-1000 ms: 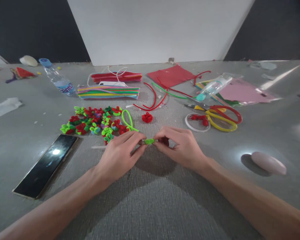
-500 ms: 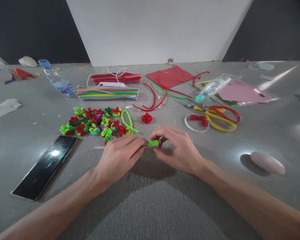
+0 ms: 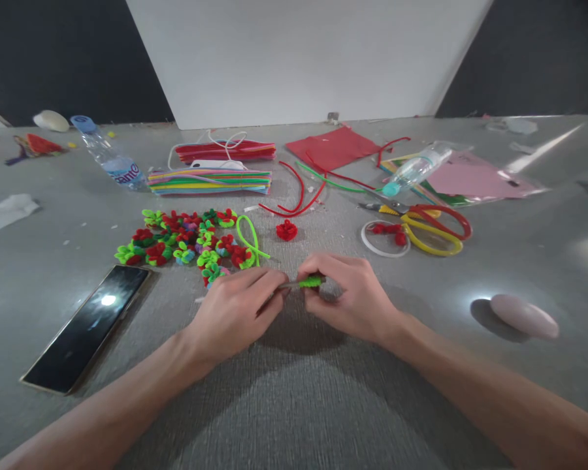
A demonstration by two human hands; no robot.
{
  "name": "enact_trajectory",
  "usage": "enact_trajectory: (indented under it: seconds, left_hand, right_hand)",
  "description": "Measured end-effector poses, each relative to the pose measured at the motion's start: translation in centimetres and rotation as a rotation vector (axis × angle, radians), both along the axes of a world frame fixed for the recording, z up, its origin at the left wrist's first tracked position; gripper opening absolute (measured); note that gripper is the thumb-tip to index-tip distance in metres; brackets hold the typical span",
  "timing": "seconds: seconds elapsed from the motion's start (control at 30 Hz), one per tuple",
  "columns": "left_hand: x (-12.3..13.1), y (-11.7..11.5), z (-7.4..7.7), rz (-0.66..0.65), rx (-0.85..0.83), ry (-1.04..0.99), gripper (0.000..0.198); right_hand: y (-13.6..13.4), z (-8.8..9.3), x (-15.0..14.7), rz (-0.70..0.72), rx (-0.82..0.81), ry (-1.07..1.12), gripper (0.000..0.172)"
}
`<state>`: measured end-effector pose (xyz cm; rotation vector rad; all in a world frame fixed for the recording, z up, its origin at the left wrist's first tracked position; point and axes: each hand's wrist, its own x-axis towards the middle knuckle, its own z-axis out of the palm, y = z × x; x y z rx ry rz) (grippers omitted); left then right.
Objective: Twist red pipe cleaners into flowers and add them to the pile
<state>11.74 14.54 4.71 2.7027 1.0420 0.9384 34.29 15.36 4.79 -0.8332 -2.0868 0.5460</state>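
A thin rod (image 3: 291, 284) is pinched in my left hand (image 3: 242, 307), its free end pointing right. Around that end sits a bright green coiled pipe cleaner (image 3: 310, 281), which the fingers of my right hand (image 3: 350, 294) grip. Just beyond my hands lies a small red pipe-cleaner flower (image 3: 287, 230). To the left is a cluster of red and green pipe-cleaner flowers (image 3: 176, 241), with a bent lime-green pipe cleaner (image 3: 249, 236) at its right side.
A phone (image 3: 85, 329) lies at the left and a pale oval object (image 3: 524, 318) at the right. Scissors (image 3: 434, 230) rest beside a white ring (image 3: 385, 252). Farther back are pipe-cleaner bundles (image 3: 210, 182), a standing bottle (image 3: 108, 156), a lying bottle (image 3: 417, 170) and a red sheet (image 3: 333, 147).
The green coil and my right fingers have shifted slightly right along the rod, so more of the rod shows beside my left fingertips. My left hand has barely moved.
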Motion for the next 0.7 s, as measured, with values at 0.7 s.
enact_trajectory:
  seconds: [0.7]
  left_hand:
    - [0.06,-0.04,-0.21,-0.025,-0.014,0.027,0.019]
  right_hand:
    - [-0.15,0.34,-0.02,0.001,0.023,-0.032,0.022]
